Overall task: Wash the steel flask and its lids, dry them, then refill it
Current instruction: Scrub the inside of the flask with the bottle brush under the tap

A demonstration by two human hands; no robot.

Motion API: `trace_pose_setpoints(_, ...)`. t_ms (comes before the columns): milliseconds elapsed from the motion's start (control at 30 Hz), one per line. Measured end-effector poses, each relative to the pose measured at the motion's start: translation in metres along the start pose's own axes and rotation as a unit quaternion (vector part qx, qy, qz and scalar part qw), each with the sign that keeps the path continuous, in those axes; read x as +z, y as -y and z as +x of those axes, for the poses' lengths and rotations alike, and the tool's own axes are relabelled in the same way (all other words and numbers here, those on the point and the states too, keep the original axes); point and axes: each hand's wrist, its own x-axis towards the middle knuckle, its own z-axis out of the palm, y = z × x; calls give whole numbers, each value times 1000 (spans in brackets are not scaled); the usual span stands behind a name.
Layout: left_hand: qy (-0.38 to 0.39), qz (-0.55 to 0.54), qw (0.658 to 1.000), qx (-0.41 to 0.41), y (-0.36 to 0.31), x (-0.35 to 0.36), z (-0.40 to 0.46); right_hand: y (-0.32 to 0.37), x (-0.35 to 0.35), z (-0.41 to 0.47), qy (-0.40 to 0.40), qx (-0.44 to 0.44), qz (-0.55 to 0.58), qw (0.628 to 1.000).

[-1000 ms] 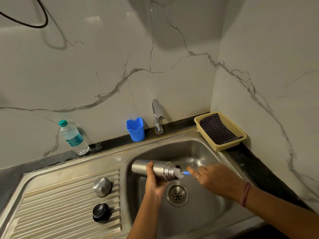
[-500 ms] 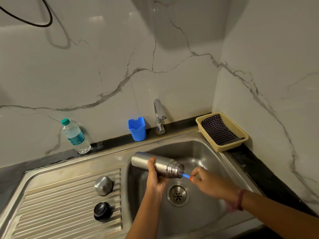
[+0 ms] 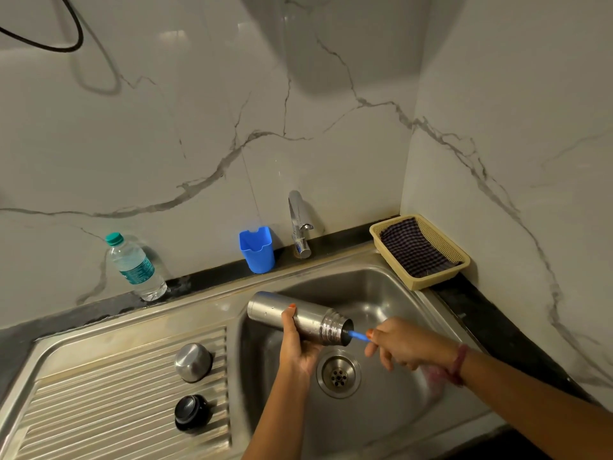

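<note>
Left hand (image 3: 297, 346) grips the steel flask (image 3: 298, 317) horizontally over the sink (image 3: 398, 410). Right hand (image 3: 403, 345) pinches a blue brush handle (image 3: 358, 335) entering the flask mouth

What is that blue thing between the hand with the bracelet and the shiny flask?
In the head view, a thin blue brush handle bridges them. The right hand pinches one end; the other end goes into the open mouth of the flask, which the left hand holds over the sink.

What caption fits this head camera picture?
Left hand holds the steel flask over the sink; right hand pokes a blue brush handle inside.
</note>
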Motion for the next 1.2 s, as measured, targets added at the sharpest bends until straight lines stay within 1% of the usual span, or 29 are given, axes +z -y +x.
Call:
trace_pose_setpoints(33, 1, 0, 1000, -5, 0, 2, -1, -1, 2, -3, -38, -34, -72, 996)
trace_pose_setpoints(67, 1, -5, 1000, -9, 0, 3, -1, -3, 5, -5, -104, -82, -189, 973)
trace_pose_setpoints(100, -1, -13, 1000, -12, 1, 4, -1, -7, 10, -5, -172, -125, -322, 923)
trace_pose_setpoints(133, -3, -24, 1000, -13, 1, 5, 0, -10, 17, -5, -226, -141, -431, 862)
trace_pose_setpoints(167, -5, -30, 999, -15, 1, 5, 1, -14, 22, -3, -275, -147, -495, 811)
trace_pose_setpoints(200, -8, -33, 999, -16, 1, 5, 1, -17, 25, 0, -314, -168, -508, 784)
trace_pose_setpoints(267, -10, -34, 999, -10, 1, 4, 1, -14, 25, 0, -327, -185, -511, 773)
trace_pose_setpoints(367, -9, -41, 999, -5, 0, 4, 2, -9, 22, -1, -268, -184, -447, 833)
trace_pose_setpoints(433, -4, -35, 999, -6, -2, 3, 2, -8, 17, 7, -210, -158, -351, 899)
trace_pose_setpoints(500, 0, -29, 1000, -6, -3, 3, 0, 0, 8, 10, -119, -104, -229, 961)
trace_pose_setpoints(567, 0, -30, 1000, -6, -3, 2, -2, 5, -1, 8, -75, -76, -129, 986)
trace_pose_setpoints(600, -1, -30, 1000, -4, -3, 2, -3, 7, -3, 4, -78, -78, -115, 987)
trace_pose_setpoints(633, -4, -30, 1000, -4, -4, 2, -2, 6, -3, 1, -100, -96, -139, 980)
trace_pose_setpoints(667, -5, -30, 1000, -5, -5, 2, -1, 5, 0, -3, -137, -128, -198, 962)
trace_pose_setpoints(700, -7, -34, 999, -4, -6, 2, -1, -1, 6, -2, -194, -173, -288, 922)
trace_pose_setpoints(733, -7, -40, 999, -4, -6, 2, 0, -8, 12, 1, -245, -211, -380, 866)
trace_pose_setpoints(767, -7, -45, 999, -3, -6, 2, 1, -13, 17, 3, -289, -247, -437, 815)
trace_pose_setpoints(800, -7, -49, 999, -5, -5, 1, 1, -17, 20, 6, -328, -281, -464, 774)
trace_pose_setpoints(833, -6, -52, 999, -6, -5, 1, 1, -16, 20, 7, -347, -298, -450, 767)
trace_pose_setpoints(867, -4, -56, 998, -5, -4, 1, 1, -15, 20, 7, -355, -295, -441, 770)
trace_pose_setpoints(900, -3, -60, 998, -4, -4, 1, 2, -14, 20, 7, -337, -275, -433, 789)
trace_pose_setpoints(933, -2, -61, 998, -3, -3, 0, 3, -11, 21, 7, -308, -250, -409, 822)
trace_pose_setpoints(967, -1, -58, 998, -2, -3, 0, 4, -9, 20, 8, -281, -221, -355, 864)
trace_pose_setpoints(1033, 2, -48, 999, -1, -2, -2, 3, -3, 14, 10, -189, -133, -191, 954)
trace_pose_setpoints(1067, 2, -48, 999, -1, -2, -3, 2, -1, 12, 11, -143, -90, -114, 979)
trace_pose_setpoints(1100, 2, -50, 999, -2, -2, -4, 2, 0, 11, 13, -131, -72, -66, 987)
trace_pose_setpoints(1133, 1, -51, 999, -3, -2, -5, 2, 0, 11, 13, -125, -62, -49, 989)
trace_pose_setpoints(1167, 1, -50, 999, -2, -2, -5, 2, 2, 12, 10, -131, -65, -59, 988)
trace_pose_setpoints(1200, 0, -50, 999, 0, -3, -5, 3, 4, 14, 5, -153, -85, -100, 979)
